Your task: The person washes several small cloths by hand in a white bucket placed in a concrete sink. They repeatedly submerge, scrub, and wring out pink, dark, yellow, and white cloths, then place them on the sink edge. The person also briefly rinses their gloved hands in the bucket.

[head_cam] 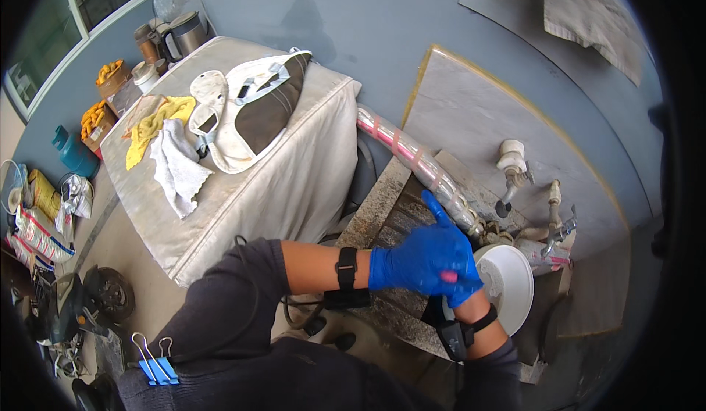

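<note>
In a blue rubber glove, my left hand (408, 262) lies against my right hand (464, 281), partly covering it. The right hand is gloved in blue too, its wrist bare above a black strap. One blue finger points up and away; whose it is, I cannot tell. A small pink patch or object (448, 276) shows between the hands, too blurred to name. Both hands are over a grooved stone sink (400, 223). Just right of them stands a round white plastic basin (528, 295), with foamy-looking liquid inside.
Two wall taps, one (513, 182) above the basin and one (558, 232) to its right. A plastic-wrapped pipe (413, 157) slants behind the sink. At left, a cloth-covered table (231, 207) holds a white-and-brown apron-like item (265, 107), a yellow cloth (160, 124) and a grey rag (176, 163).
</note>
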A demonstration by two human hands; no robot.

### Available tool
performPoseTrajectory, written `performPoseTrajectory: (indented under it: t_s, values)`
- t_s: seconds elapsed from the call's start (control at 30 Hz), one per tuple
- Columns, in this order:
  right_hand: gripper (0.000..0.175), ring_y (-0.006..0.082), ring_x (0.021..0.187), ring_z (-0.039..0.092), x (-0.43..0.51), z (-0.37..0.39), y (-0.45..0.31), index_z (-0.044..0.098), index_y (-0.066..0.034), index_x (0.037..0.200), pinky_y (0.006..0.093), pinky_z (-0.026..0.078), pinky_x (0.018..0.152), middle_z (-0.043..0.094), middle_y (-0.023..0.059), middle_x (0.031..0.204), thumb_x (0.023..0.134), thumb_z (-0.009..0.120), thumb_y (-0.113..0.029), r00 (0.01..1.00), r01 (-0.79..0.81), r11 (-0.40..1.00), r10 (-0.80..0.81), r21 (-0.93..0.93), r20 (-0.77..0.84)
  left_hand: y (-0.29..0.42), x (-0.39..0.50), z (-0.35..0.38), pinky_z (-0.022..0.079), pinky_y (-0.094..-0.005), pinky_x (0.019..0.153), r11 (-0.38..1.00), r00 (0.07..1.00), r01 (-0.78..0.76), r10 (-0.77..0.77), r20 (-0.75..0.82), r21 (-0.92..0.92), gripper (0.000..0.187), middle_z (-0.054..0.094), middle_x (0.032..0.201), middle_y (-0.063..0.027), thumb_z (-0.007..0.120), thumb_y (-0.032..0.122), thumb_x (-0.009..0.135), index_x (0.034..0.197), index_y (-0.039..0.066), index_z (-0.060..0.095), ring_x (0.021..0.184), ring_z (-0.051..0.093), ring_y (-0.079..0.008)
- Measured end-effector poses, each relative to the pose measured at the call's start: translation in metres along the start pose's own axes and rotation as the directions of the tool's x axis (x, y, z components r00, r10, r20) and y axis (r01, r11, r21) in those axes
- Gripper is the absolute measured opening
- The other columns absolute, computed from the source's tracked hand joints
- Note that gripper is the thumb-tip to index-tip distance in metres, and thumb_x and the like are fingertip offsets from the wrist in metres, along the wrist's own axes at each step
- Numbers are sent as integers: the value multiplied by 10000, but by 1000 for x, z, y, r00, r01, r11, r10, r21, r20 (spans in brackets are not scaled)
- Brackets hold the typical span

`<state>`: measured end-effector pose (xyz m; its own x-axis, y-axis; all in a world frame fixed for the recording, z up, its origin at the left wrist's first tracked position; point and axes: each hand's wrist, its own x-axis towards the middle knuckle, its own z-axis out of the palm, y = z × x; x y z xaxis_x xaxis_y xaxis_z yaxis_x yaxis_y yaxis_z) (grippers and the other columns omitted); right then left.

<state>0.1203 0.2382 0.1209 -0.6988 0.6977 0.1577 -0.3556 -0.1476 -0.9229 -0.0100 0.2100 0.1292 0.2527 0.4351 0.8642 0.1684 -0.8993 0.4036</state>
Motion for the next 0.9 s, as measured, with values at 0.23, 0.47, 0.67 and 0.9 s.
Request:
performPoseTrajectory:
  t_s: [0.23,0.47,0.67,0.9]
  values:
    - [541,39,643,406,13,15,-15,401,-63,1434,188,418,681,441,-46,679,898,478,-78,728,-653,725,680,219,-80,16,-20,6,435,-394,502,921,811,-370,383,442,-120,193,571,658,-57,639,309,818,683,173,612,607,582,-272]
    - [518,46,620,382,13,18,-10,549,-56,1321,178,381,623,432,-51,671,819,424,-28,723,-690,712,684,-127,-93,4,-35,21,428,-374,568,768,438,-581,573,692,-268,122,559,715,-25,585,276,828,881,198,662,670,576,-241]
    - [435,64,577,404,12,8,0,637,-86,1215,196,373,559,465,-26,647,831,436,-48,688,-719,675,654,-167,-316,-18,-47,49,454,-402,530,778,294,-567,498,816,-271,80,610,699,-66,631,196,751,755,134,682,648,607,-275]
    - [392,111,579,464,3,-11,14,664,-95,1155,269,454,595,505,38,647,848,425,-44,727,-670,716,580,-195,-368,-35,-66,78,494,-412,566,836,234,-466,431,872,-288,67,645,723,-116,633,99,737,732,63,690,655,620,-287]
